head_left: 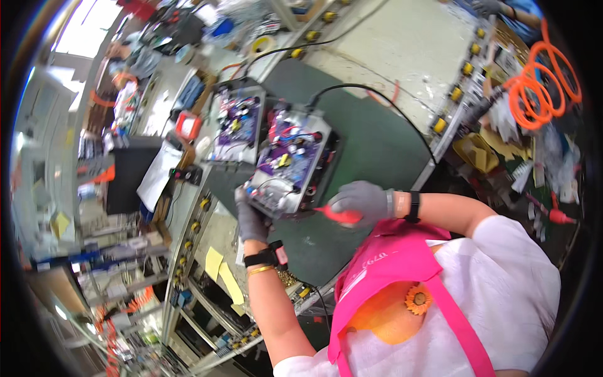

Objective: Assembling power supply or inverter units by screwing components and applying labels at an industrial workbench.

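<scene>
Left hand: the grey-gloved left hand (252, 217) is at the lower-left corner of the nearer unit, fingers bent against it; their grip cannot be told.
Right hand: the grey-gloved right hand (363, 202) has its fingers curled closed around a red-handled tool (341, 215).
Tool tip: pointing left toward the case's lower edge; contact cannot be made out.
Nearer unit: an open, silver metal case with a purple circuit board (287, 158), on the dark green flat board (361, 141), tilted in view.
Second unit: a similar open metal case with purple circuitry (236, 122), just beside it on the left.
Cable: a thick black cable (377, 92) arches from the nearer unit's upper edge toward the right.
Line edge: small yellow rollers (439, 125) run along the right side.
</scene>
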Action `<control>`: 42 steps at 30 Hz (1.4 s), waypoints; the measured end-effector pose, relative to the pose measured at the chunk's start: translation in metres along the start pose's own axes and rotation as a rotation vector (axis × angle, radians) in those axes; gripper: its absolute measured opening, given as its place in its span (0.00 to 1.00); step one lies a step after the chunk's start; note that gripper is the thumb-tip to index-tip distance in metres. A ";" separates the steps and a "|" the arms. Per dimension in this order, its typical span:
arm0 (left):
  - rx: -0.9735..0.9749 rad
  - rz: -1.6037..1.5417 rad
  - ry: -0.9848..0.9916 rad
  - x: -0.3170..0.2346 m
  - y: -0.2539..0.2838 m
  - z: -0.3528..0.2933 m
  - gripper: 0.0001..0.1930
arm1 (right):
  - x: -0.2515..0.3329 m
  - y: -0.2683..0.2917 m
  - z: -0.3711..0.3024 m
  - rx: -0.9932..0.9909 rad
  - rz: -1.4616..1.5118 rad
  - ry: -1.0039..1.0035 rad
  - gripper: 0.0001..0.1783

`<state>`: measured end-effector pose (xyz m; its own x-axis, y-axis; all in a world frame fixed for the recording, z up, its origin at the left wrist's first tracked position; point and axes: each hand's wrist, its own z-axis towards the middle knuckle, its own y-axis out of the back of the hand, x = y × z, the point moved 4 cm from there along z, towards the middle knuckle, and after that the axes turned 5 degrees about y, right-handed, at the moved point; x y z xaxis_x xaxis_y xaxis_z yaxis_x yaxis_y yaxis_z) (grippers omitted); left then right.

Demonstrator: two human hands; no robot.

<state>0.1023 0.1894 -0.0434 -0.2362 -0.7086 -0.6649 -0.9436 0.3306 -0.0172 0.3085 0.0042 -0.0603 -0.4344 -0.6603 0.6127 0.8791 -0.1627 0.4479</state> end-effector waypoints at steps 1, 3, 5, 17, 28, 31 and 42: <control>-0.012 -0.104 -0.066 0.010 -0.005 0.007 0.41 | 0.004 0.012 0.001 -0.005 0.042 -0.068 0.26; 0.225 0.111 -0.051 0.032 0.012 0.004 0.39 | 0.014 0.043 -0.009 -0.217 0.134 -0.141 0.25; 0.307 0.030 0.165 0.056 0.053 -0.003 0.33 | 0.031 0.082 -0.021 -0.277 0.102 -0.357 0.26; -0.757 0.760 -0.174 0.171 0.235 0.066 0.24 | 0.101 0.194 -0.146 -1.023 -0.057 -0.770 0.28; 0.246 -0.062 -0.468 0.153 0.144 0.090 0.19 | 0.160 0.215 -0.328 -1.391 -0.645 -1.314 0.28; 0.213 0.096 -0.458 0.137 0.103 0.055 0.19 | 0.187 0.227 -0.397 -1.412 -0.765 -1.504 0.27; -0.271 0.550 -0.593 0.139 0.069 -0.086 0.17 | 0.082 0.323 -0.461 -1.022 -0.929 -1.764 0.38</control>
<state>-0.0158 0.0598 -0.0726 -0.5882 -0.0223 -0.8084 -0.7707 0.3183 0.5519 0.6476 -0.4404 -0.1658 0.1677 0.8227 0.5431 -0.0902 -0.5358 0.8395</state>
